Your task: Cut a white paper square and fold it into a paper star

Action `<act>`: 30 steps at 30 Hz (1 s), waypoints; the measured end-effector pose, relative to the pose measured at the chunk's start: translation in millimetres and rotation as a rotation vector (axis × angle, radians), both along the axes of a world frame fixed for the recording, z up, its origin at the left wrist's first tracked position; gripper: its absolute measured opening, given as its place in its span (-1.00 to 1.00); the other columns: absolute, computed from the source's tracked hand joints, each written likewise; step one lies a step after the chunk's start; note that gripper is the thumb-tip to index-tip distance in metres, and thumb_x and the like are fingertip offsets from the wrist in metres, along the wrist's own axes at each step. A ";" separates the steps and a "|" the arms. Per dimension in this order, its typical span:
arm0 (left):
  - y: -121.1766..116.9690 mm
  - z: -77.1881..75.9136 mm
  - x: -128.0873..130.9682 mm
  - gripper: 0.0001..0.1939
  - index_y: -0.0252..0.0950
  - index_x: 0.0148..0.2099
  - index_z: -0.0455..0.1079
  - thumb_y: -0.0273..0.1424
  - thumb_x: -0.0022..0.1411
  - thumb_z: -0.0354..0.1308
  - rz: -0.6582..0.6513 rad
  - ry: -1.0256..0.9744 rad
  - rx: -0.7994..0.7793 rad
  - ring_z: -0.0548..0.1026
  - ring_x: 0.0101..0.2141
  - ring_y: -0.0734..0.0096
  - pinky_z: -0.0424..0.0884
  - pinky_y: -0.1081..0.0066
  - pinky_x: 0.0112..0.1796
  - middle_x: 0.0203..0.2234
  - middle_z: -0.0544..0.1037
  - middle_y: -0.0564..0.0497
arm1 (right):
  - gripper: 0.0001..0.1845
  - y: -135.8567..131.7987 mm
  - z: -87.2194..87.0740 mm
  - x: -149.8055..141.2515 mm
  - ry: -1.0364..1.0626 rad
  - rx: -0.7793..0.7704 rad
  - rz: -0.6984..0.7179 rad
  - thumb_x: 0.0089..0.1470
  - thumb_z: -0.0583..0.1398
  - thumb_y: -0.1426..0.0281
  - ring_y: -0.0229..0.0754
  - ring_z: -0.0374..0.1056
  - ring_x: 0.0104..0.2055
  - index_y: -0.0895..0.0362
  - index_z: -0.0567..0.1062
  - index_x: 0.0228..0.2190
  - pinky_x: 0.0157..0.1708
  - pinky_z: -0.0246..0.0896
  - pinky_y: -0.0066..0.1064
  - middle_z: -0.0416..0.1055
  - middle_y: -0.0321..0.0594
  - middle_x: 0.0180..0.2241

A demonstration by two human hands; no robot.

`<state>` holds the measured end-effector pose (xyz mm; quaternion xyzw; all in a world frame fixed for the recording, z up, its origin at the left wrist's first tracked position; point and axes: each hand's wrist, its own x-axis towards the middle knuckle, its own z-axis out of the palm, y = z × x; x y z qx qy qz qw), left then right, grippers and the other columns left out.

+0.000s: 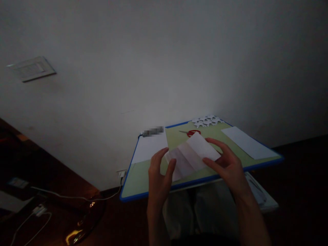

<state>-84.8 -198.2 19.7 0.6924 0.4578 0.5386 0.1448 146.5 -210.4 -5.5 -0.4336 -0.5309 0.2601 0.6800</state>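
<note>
A creased white sheet of paper [191, 154] is held above a green board with a blue rim [143, 197] that rests over my lap. My left hand [160, 177] pinches the paper's left edge between thumb and fingers. My right hand [227, 164] grips its right side, fingers over the top and thumb beneath. Red-handled scissors [192, 132] lie on the board just beyond the paper. At the board's far edge sits a pile of small folded white paper pieces [207, 120].
Flat white sheets lie on the board at left [150, 147] and right [247, 141]. A white wall rises behind, with a switch plate [32, 69] at upper left. White cables [51, 196] and a plug run across the dark floor at lower left.
</note>
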 end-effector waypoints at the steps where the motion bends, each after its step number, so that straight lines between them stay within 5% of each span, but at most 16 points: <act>1: -4.6 3.7 1.1 -0.59 -0.15 0.26 0.47 -0.23 0.43 0.27 -0.025 -0.016 -0.021 0.48 0.22 0.07 0.36 0.02 0.24 0.22 0.55 -0.13 | -0.33 -5.9 3.9 -2.3 0.034 -0.031 0.040 0.09 0.45 0.21 0.00 0.57 -0.25 -0.06 0.51 0.22 -0.39 0.53 -0.19 0.53 -0.04 0.19; 4: -17.6 14.2 6.8 -0.55 -0.11 0.28 0.47 -0.21 0.39 0.32 -0.106 -0.040 -0.067 0.49 0.23 0.07 0.36 0.08 0.23 0.22 0.58 -0.09 | -0.31 -18.6 12.2 -9.9 0.124 0.015 0.123 0.07 0.47 0.26 0.07 0.61 -0.20 -0.11 0.50 0.21 -0.32 0.60 -0.13 0.56 -0.07 0.18; 7: -27.6 21.1 13.1 -0.72 -0.14 0.05 0.62 -0.22 0.32 0.39 -0.111 -0.052 -0.045 0.64 -0.04 0.10 0.49 0.17 0.03 -0.08 0.73 -0.05 | -0.29 -23.7 18.5 -18.7 0.210 0.105 0.135 0.06 0.48 0.32 0.16 0.58 0.05 -0.13 0.48 0.23 -0.08 0.62 -0.03 0.57 -0.07 0.16; 11: -36.6 21.3 18.3 -0.83 -0.13 -0.20 0.69 -0.17 0.31 0.37 -0.119 -0.043 -0.128 0.65 -0.29 0.13 0.52 0.24 -0.23 -0.35 0.74 -0.02 | -0.25 -27.2 28.7 -29.3 0.284 0.123 0.078 0.09 0.46 0.31 0.20 0.57 0.12 -0.09 0.42 0.27 0.03 0.61 0.05 0.58 -0.01 0.14; 18: -38.4 22.4 29.0 -0.71 -0.21 -0.20 0.70 -0.10 0.32 0.36 -0.247 -0.246 -0.250 0.65 -0.27 0.16 0.54 0.31 -0.26 -0.29 0.75 -0.07 | 0.10 -35.5 35.1 -36.5 0.308 0.023 0.155 0.09 0.49 0.26 0.16 0.69 -0.12 -0.16 0.08 0.48 -0.22 0.72 -0.03 0.67 -0.03 0.06; 23: -36.5 25.2 35.8 -0.66 -0.29 -0.14 0.73 -0.11 0.28 0.40 -0.265 -0.350 -0.321 0.67 -0.25 0.10 0.55 0.30 -0.23 -0.28 0.77 -0.09 | 0.17 -36.2 30.6 -42.7 0.233 -0.024 0.074 0.11 0.48 0.21 0.16 0.71 -0.21 -0.13 -0.02 0.52 -0.27 0.72 -0.02 0.73 -0.06 -0.09; 26: -35.1 23.2 39.2 -0.65 -0.32 -0.17 0.72 -0.11 0.28 0.38 -0.235 -0.378 -0.329 0.65 -0.30 0.15 0.53 0.34 -0.29 -0.32 0.75 -0.08 | -0.02 -33.3 28.7 -44.9 0.162 -0.026 0.006 0.14 0.46 0.21 0.15 0.70 -0.16 -0.13 0.20 0.45 -0.24 0.71 -0.05 0.72 -0.08 -0.07; 30: -31.5 19.1 44.7 -0.65 -0.34 -0.22 0.71 -0.11 0.28 0.38 -0.145 -0.414 -0.333 0.59 -0.39 0.25 0.47 0.42 -0.38 -0.41 0.70 -0.02 | -0.72 -29.7 28.8 -42.1 -0.139 0.140 -0.079 0.27 0.35 0.32 0.07 0.63 -0.03 -0.13 0.70 0.00 -0.02 0.61 -0.11 0.70 -0.19 -0.06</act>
